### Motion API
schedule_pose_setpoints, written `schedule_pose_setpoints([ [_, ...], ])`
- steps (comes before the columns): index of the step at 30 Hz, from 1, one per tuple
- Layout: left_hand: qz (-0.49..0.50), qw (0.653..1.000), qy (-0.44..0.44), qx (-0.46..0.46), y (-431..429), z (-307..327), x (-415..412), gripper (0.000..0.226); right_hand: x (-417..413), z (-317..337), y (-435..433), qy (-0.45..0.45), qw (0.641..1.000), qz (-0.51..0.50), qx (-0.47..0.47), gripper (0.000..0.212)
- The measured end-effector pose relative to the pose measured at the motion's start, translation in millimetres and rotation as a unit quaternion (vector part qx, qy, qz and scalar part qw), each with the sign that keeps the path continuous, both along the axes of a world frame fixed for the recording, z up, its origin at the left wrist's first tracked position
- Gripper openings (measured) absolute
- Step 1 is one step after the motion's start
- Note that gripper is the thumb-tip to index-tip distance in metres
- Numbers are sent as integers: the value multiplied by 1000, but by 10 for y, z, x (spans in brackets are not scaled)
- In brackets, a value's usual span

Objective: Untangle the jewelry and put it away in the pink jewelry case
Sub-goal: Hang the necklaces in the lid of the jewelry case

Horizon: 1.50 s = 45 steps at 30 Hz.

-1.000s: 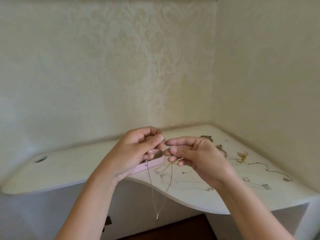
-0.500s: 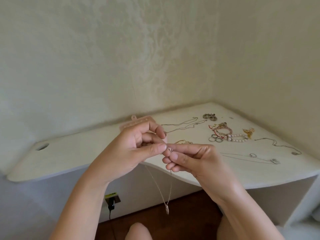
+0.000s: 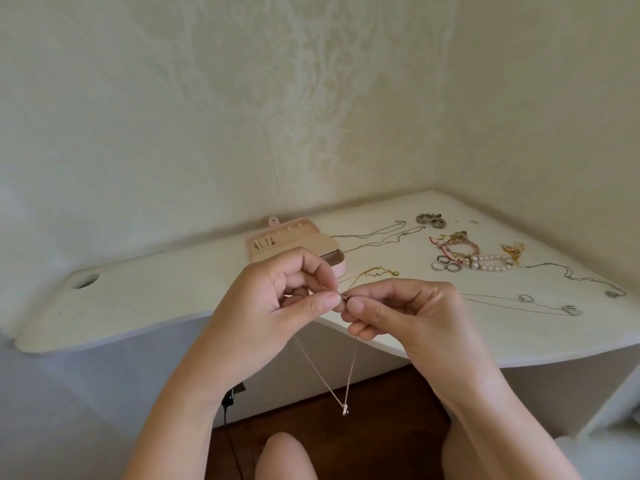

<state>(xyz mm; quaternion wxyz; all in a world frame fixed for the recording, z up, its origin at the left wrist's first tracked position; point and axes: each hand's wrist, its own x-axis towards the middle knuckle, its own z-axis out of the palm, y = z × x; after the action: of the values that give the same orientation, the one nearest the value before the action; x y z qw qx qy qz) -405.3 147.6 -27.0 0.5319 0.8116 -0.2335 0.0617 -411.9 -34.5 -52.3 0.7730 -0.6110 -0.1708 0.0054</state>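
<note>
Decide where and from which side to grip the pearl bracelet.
Probably pinch the near strand of the pearl bracelet from above, front side: it lies flat; rings crowd its left end, a pink bracelet its back, a gold piece its right.

Left hand (image 3: 273,299) and right hand (image 3: 412,313) pinching necklace (image 3: 341,382) clasp, pink jewelry case (image 3: 294,244) open behind

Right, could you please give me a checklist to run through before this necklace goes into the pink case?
1. Thin rose-gold chain necklace pinched at its top by the left hand and the right hand: ok.
2. Whether the clasp is fastened: cannot tell, too small.
3. Chain hangs in a free loop, small pendant at the bottom: ok.
4. Pink rectangular jewelry case open on the white desk: ok.
5. Free hook inside the case: cannot tell.
</note>
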Motion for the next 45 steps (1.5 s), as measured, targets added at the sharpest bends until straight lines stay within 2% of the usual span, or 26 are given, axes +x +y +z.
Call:
schedule_pose_setpoints([
  [4,32,998,-30,43,4,-49,1,10,60,-25,34,9,999,-11,-41,16],
  [10,107,967,-200,116,-30,-146,56,12,155,-59,61,55,998,12,-41,14],
  [18,116,923,-338,141,-32,-307,181,14,266,-38,-15,108,993,52,-19,15],
  [23,128,909,-361,165,-88,-272,252,13,336,2,-46,107,993,58,-12,13],
  [28,75,931,-327,141,-66,-191,300,17,385,53,-99,106,990,86,-33,15],
  [34,72,930,-322,164,-64,-143,304,17,463,171,-164,92,984,110,-106,15],
  [45,154,894,-376,189,-94,-133,290,20,603,345,-152,61,976,136,-159,12],
])
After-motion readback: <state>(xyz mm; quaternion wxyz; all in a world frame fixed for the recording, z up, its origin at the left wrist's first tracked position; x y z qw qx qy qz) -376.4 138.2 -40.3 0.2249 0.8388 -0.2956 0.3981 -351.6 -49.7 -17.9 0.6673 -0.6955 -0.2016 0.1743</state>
